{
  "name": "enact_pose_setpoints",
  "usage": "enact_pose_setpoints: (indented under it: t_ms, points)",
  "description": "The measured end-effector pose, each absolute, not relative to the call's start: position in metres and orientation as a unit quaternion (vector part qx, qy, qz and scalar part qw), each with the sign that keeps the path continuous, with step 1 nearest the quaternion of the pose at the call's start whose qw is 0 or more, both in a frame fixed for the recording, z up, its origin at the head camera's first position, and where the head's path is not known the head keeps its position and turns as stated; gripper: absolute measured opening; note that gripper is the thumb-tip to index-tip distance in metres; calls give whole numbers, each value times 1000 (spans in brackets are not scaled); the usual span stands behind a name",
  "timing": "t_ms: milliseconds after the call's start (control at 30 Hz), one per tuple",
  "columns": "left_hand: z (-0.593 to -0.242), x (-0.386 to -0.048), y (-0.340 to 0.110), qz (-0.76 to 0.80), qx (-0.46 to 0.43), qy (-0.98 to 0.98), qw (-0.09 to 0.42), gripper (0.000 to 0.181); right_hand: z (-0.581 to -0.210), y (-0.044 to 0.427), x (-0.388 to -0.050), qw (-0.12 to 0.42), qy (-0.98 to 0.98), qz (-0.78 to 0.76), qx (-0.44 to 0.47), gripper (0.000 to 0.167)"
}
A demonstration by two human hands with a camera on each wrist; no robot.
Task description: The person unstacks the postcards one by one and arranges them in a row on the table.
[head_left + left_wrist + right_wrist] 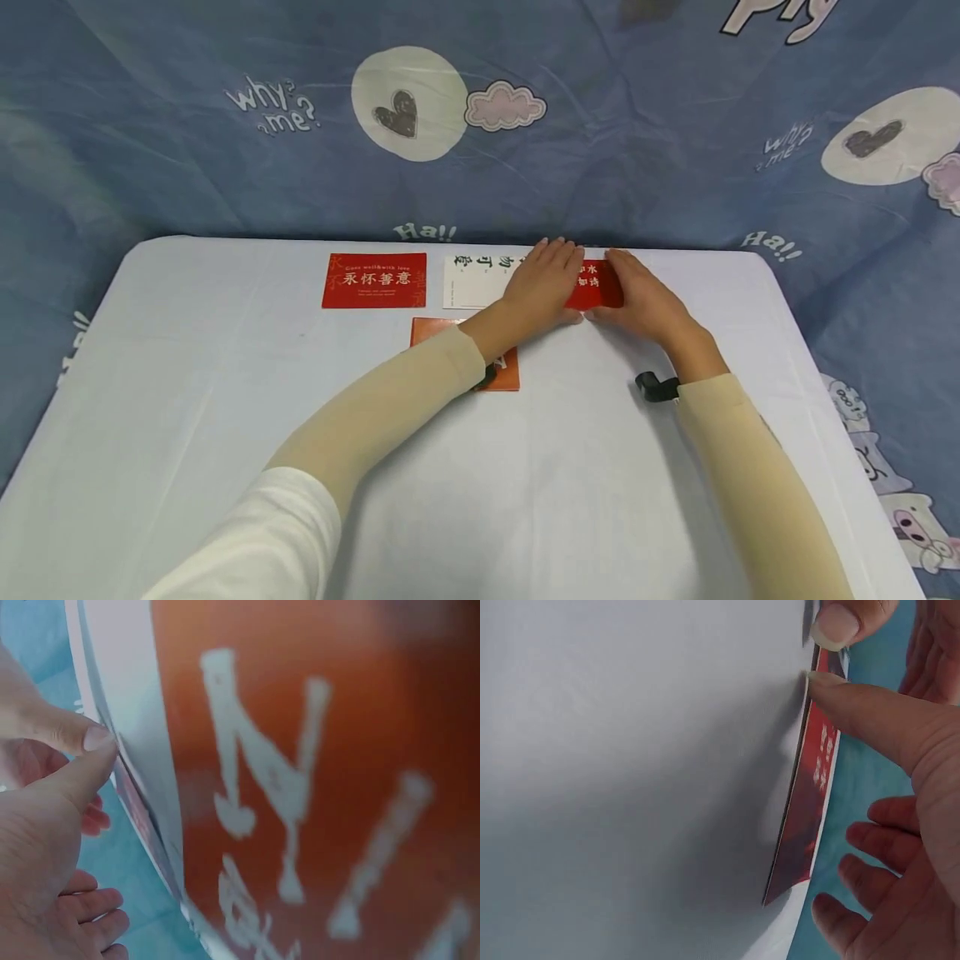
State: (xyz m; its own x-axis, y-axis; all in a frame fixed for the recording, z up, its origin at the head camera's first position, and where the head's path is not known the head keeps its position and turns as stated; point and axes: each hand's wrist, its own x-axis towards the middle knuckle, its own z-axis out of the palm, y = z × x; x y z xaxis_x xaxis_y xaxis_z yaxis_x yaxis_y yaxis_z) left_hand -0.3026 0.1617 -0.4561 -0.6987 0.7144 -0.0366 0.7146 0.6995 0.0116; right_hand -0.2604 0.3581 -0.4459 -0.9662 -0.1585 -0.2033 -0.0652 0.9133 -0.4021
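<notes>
At the table's far edge, both hands are at a red card (pixel 598 287) with white characters. My left hand (pixel 542 287) lies across the card's left part, fingers extended toward the far edge and thumb at the near edge. My right hand (pixel 651 307) is at its right end, with the thumb tip touching the near edge in the right wrist view; the fingers (pixel 862 866) are spread beyond the far side. A white card (pixel 476 287) with dark characters is partly under the left hand. Below the left forearm is an orange card (pixel 510 379), large in the left wrist view.
Another red card (pixel 375 281) lies left of the white one, along the far edge of the white table (pixel 585 500). A blue patterned cloth (pixel 562 167) hangs behind. Each wrist carries a dark camera; the right camera (pixel 657 387) shows most clearly.
</notes>
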Motion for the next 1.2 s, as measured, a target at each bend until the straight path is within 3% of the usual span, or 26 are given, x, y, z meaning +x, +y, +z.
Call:
enact_pose_setpoints:
  t_ms: [267,1200]
  points:
    - [-446,-297,142,32,390,920,33,106,-437,346,-248,95,969,-211,-88,96]
    - [-440,-265,60,159,357,917,74,107,-422,283,-211,94,962,-201,-160,107]
